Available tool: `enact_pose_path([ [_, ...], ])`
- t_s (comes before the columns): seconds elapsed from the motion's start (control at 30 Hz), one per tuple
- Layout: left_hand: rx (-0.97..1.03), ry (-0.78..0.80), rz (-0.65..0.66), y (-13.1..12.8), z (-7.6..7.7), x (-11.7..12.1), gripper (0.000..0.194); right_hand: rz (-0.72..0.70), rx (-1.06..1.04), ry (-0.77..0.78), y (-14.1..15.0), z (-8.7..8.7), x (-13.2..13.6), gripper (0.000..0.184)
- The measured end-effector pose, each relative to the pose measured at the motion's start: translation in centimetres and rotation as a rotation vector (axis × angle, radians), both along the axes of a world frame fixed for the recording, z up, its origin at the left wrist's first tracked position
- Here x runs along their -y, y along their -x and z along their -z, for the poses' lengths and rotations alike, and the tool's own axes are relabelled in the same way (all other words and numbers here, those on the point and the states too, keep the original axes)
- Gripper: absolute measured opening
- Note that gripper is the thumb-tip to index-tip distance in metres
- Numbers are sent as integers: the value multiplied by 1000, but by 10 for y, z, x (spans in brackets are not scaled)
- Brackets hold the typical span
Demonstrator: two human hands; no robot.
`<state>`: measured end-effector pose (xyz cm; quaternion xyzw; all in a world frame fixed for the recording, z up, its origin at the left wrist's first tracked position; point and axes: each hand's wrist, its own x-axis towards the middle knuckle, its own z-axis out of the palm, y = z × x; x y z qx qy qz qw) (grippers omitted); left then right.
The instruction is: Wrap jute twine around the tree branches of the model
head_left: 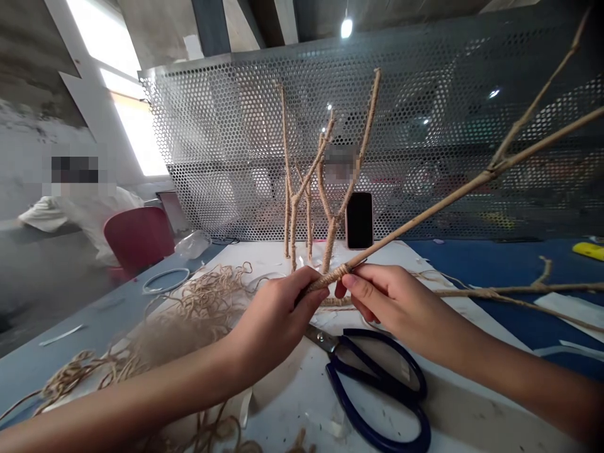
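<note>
A long forked branch [425, 211] slants up to the right across the view. Its lower end is wound with twine [336, 275], and the rest of the stick shows bare. My left hand [290, 302] is closed round the wound end. At the upper edge of the winding, my right hand [377, 292] pinches with thumb and fingers; whether it grips the twine or the stick is hard to make out. Under the hands lie scissors [377, 371] with dark blue handles, their blades partly hidden by my left hand.
Several twine-wrapped branches [330, 233] stand behind the hands, near a phone [359, 220] against a perforated metal screen [212, 126]. Loose twine [207, 296] heaps at left beside a white ring [166, 280]. Another branch [514, 291] lies at right. A person [75, 201] is near a red chair [139, 236].
</note>
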<state>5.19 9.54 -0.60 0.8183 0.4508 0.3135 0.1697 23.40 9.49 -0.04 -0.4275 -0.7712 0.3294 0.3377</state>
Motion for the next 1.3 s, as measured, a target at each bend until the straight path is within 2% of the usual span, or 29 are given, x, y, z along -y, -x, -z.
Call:
enact_pose_path([
  [0.2,9,18,-8,-2,2,1,21,-14,-55,3,2,3,1,35],
  [0.4,30,40,16,-3,1,6,16,33,-94,21,1,6,2,40],
  [0.53,87,135,128,-1,-5,8,16,-14,-95,-23,0,4,4,34],
  [0.67,40,299,284,2,-13,9,29,-74,-73,-73,-1,1,5,32],
  [0.73,0,226,281,3,-15,9,28,-89,-94,-57,-1,-1,6,33],
  [0.87,-40,-24,199,3,-12,8,18,-92,-92,72,0,-7,7,39],
  [1.03,-108,-130,62,4,-11,4,18,-88,-61,199,1,-5,2,46],
  [1.3,-124,-159,3,6,-11,0,18,-5,-28,-2,5,5,2,33],
])
